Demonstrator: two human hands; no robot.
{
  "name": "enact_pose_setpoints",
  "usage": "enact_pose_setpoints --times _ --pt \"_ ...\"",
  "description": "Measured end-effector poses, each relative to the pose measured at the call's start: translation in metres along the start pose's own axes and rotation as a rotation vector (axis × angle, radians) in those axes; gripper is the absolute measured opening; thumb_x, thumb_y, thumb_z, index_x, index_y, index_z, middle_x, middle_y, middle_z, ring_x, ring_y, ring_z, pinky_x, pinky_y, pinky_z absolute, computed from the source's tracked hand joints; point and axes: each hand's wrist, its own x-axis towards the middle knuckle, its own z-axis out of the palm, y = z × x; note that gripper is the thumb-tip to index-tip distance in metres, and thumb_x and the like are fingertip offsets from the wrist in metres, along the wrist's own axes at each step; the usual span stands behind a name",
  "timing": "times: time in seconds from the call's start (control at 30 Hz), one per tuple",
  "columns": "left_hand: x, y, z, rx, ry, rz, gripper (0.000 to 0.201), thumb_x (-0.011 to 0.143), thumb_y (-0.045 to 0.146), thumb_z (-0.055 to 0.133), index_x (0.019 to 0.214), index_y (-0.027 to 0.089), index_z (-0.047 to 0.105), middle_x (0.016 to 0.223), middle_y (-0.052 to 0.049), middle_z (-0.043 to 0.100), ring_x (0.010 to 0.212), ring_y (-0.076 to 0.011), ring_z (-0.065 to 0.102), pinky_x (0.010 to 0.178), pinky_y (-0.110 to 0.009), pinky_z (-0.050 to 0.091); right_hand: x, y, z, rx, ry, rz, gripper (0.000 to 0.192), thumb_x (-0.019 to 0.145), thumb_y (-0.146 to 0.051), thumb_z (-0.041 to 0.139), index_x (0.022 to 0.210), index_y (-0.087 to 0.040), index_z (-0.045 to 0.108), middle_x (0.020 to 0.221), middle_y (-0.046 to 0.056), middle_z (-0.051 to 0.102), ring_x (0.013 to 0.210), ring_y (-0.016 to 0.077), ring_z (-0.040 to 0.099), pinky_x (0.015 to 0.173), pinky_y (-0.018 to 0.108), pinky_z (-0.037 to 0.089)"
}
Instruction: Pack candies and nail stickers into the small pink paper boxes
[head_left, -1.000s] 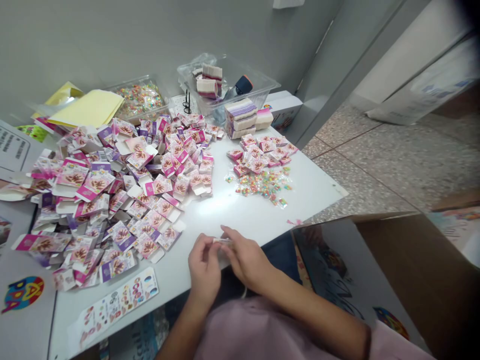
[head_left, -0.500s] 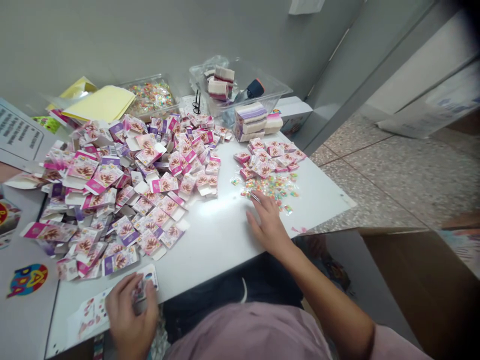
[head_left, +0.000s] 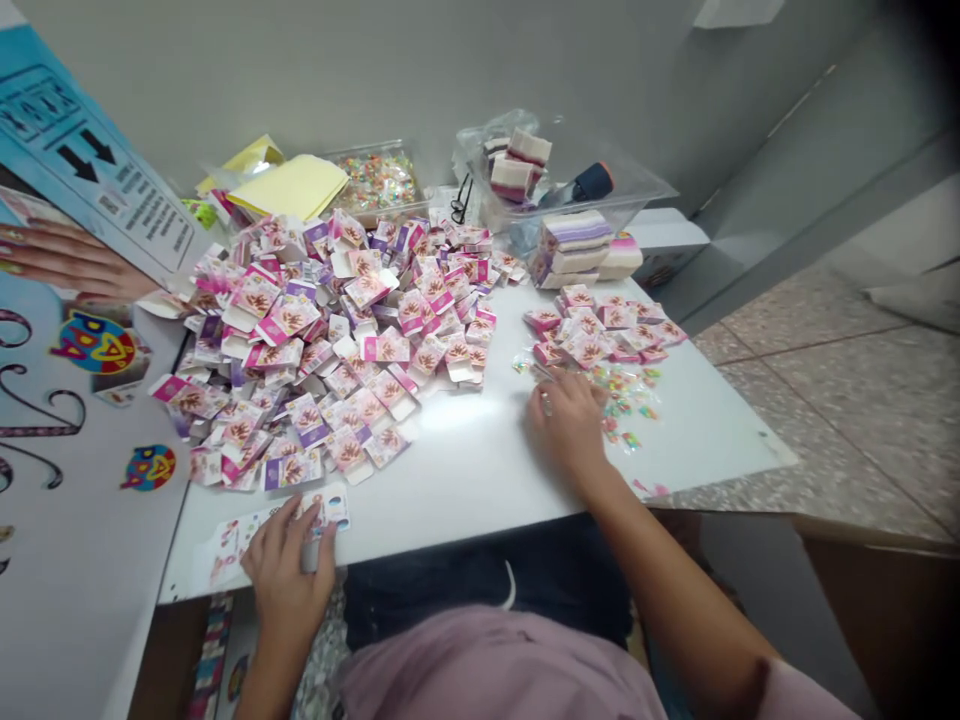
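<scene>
My left hand (head_left: 291, 560) lies with its fingers spread over a white printed card (head_left: 335, 507) at the table's front left edge. Another printed white sheet (head_left: 225, 550) shows to the left of that hand. My right hand (head_left: 571, 425) is closed on a thin silver tool that looks like tweezers (head_left: 541, 371); its tip is hard to make out. Beside and partly under this hand are small clear packets with bright coloured pieces (head_left: 630, 395). Just beyond it lies a small pile of closed pink boxes (head_left: 592, 330).
A big heap of pink and purple boxes (head_left: 337, 340), many with flaps up, covers the table's left. Behind stand a clear tub of coloured packets (head_left: 379, 180), yellow paper (head_left: 292, 188), scissors (head_left: 460, 203), and a clear bin (head_left: 637, 190) with bundles. A printed display panel (head_left: 82, 560) borders the left.
The view has shifted, so the table sits further right in the picture. My right hand has curled more and turned over the packets. My left hand stays on the card.
</scene>
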Motion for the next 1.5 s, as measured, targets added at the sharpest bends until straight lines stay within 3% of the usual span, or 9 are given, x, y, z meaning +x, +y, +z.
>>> enact_pose_setpoints --times 0.17,0.3,0.47,0.73,0.83,0.93,1.2,1.33,1.5 --pt "0.027 0.012 -0.010 -0.029 0.004 0.122 0.025 0.087 0.015 0.057 0.111 0.017 0.061 0.125 -0.017 0.058 0.113 -0.0301 0.056 0.099 -0.046 0.041 -0.019 -0.013 -0.022 0.342 0.137 0.184 0.014 0.090 -0.028 0.052 0.085 -0.018 0.060 0.075 0.004 0.062 0.066 0.0185 0.057 0.064 0.031 0.043" --pt "0.073 0.012 -0.018 0.117 -0.231 0.369 0.050 0.082 0.002 0.049 0.128 0.021 0.058 0.139 -0.017 0.052 0.120 -0.0345 0.050 0.097 -0.050 0.040 -0.039 -0.034 -0.036 0.704 -0.134 0.370 0.026 0.092 -0.039 0.054 0.107 -0.019 0.062 0.070 0.002 0.064 0.053 0.0150 0.055 0.051 0.027 0.043" --pt "0.108 0.016 -0.013 0.232 -0.408 0.545 0.069 0.074 -0.007 0.043 0.131 0.028 0.058 0.149 -0.014 0.044 0.130 -0.0359 0.043 0.095 -0.051 0.039 -0.053 -0.049 -0.039 1.051 -0.391 0.620 0.035 0.085 -0.048 0.065 0.101 -0.018 0.065 0.046 -0.006 0.049 0.039 0.0126 0.049 0.042 0.025 0.039" --pt "0.117 0.031 -0.022 0.120 -0.278 0.543 0.026 0.086 0.015 0.053 0.110 0.019 0.064 0.135 -0.017 0.058 0.126 -0.0377 0.047 0.098 -0.056 0.035 -0.062 -0.049 -0.042 1.269 -0.300 0.821 0.041 0.076 -0.048 0.075 0.102 -0.019 0.061 0.080 0.001 0.067 0.040 0.0055 0.045 0.035 0.020 0.036" --pt "0.112 0.047 -0.032 -0.131 -0.318 0.365 0.027 0.080 0.028 0.061 0.105 0.017 0.059 0.102 -0.012 0.068 0.101 -0.0320 0.060 0.085 -0.045 0.045 -0.059 -0.049 -0.052 1.213 -0.299 0.795 0.033 0.079 -0.046 0.074 0.093 -0.017 0.066 0.068 0.000 0.064 0.042 0.0073 0.046 0.037 0.021 0.038" --pt "0.099 0.084 -0.030 -0.517 -0.600 0.039 0.020 0.079 0.030 0.061 0.095 0.021 0.053 0.069 0.003 0.059 0.059 -0.0160 0.056 0.056 -0.026 0.043 -0.052 -0.059 -0.066 1.263 -0.214 0.729 0.025 0.082 -0.040 0.073 0.093 -0.019 0.068 0.068 0.000 0.064 0.043 0.0076 0.048 0.038 0.020 0.041" --pt "0.078 0.169 -0.005 -1.209 -1.004 -0.266 0.024 0.081 0.032 0.069 0.089 0.021 0.049 0.075 0.005 0.058 0.067 -0.0120 0.056 0.063 -0.022 0.044 -0.034 -0.074 -0.094 1.029 -0.023 0.115 0.014 0.091 -0.018 0.061 0.102 -0.020 0.069 0.085 0.007 0.065 0.073 0.0169 0.062 0.060 0.028 0.051" --pt "0.085 0.171 -0.002 -1.294 -1.135 -0.285 0.027 0.076 0.024 0.073 0.093 0.020 0.053 0.078 0.005 0.056 0.070 -0.0117 0.053 0.066 -0.022 0.043 -0.025 -0.048 -0.108 0.820 -0.299 -0.174 0.019 0.096 -0.019 0.054 0.108 -0.019 0.069 0.090 0.008 0.062 0.074 0.0163 0.059 0.064 0.028 0.048" --pt "0.084 0.173 -0.001 -1.200 -1.199 -0.106 0.013 0.082 0.021 0.066 0.094 0.019 0.060 0.086 0.000 0.060 0.079 -0.0147 0.055 0.072 -0.024 0.045 -0.021 -0.036 -0.117 0.839 -0.567 -0.098 0.023 0.097 -0.022 0.052 0.117 -0.022 0.064 0.097 0.006 0.060 0.078 0.0147 0.058 0.069 0.026 0.048"
